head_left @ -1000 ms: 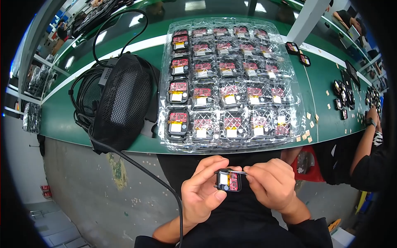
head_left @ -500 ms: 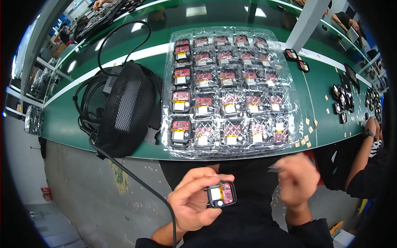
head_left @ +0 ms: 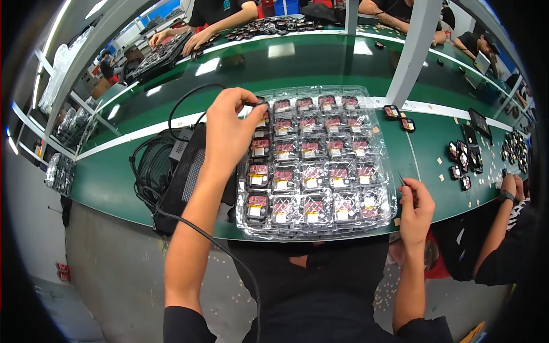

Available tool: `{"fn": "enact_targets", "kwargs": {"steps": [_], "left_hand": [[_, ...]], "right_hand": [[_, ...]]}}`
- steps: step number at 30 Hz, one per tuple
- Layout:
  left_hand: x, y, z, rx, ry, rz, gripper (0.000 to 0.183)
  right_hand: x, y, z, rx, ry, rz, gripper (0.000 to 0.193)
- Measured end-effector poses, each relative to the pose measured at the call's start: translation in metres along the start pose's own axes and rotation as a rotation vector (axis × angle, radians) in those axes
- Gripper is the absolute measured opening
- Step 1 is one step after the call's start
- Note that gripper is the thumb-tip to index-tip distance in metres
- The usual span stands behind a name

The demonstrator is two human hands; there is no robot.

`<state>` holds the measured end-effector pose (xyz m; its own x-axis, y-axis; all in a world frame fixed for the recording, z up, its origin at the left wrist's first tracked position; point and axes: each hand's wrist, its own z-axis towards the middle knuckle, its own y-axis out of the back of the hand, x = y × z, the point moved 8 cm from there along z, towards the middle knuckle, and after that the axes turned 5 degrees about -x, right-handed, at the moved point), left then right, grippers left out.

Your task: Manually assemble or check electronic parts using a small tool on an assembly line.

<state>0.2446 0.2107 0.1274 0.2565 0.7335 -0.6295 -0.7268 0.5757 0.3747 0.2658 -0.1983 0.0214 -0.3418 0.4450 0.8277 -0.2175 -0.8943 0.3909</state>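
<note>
My left hand (head_left: 231,123) reaches over the far left corner of a clear plastic blister tray (head_left: 390,188). Its thumb and fingers pinch a small black-cased electronic module (head_left: 261,102), mostly hidden by the fingers. Rows of similar modules with red circuit boards and pale labels fill the tray; one in the near left pocket (head_left: 257,207) shows plainly. Beside the tray's right edge, my right hand (head_left: 416,208) is closed on a thin pointed tool (head_left: 402,180), its tip directed up and away from me.
Left of the tray lie a black mesh bag (head_left: 174,200) and coiled black cables (head_left: 150,166); one cable crosses my left forearm. Two modules (head_left: 399,117) sit beyond the tray's right side, near a grey post (head_left: 413,63). Small tan squares dot the green table (head_left: 417,166). Co-workers sit across and at right.
My left hand has carried the module from over my lap up to the tray's far left corner. My right hand has moved up to the tray's right edge. The view has tilted upward.
</note>
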Motion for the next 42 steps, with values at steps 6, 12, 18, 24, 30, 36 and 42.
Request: {"fn": "enact_targets", "kwargs": {"steps": [6,12,18,24,30,36,42], "left_hand": [[0.028,-0.038,0.009,0.175,0.003,0.231,0.02],[0.02,-0.047,0.001,0.267,-0.061,0.239,0.021],[0.026,-0.047,-0.005,0.336,-0.124,0.383,0.029],[0.032,-0.054,-0.015,0.487,-0.078,0.52,0.04],[0.039,-0.048,-0.006,0.556,0.007,0.415,0.045],[0.011,-0.043,-0.009,0.534,-0.007,0.378,0.056],[0.003,-0.047,-0.048,0.574,-0.153,0.679,0.076]], "right_hand": [[0.006,0.001,-0.001,-0.001,0.059,-0.041,0.014],[0.026,-0.002,0.002,0.028,0.172,-0.103,0.013],[0.021,-0.006,0.009,0.1,0.125,-0.06,0.013],[0.021,-0.017,0.038,0.334,-0.013,-0.13,0.012],[0.023,-0.043,0.087,0.334,0.266,-0.376,0.011],[0.015,-0.06,0.123,0.228,0.346,-0.498,0.033],[0.011,-0.084,0.135,0.235,0.389,-0.669,0.043]]}}
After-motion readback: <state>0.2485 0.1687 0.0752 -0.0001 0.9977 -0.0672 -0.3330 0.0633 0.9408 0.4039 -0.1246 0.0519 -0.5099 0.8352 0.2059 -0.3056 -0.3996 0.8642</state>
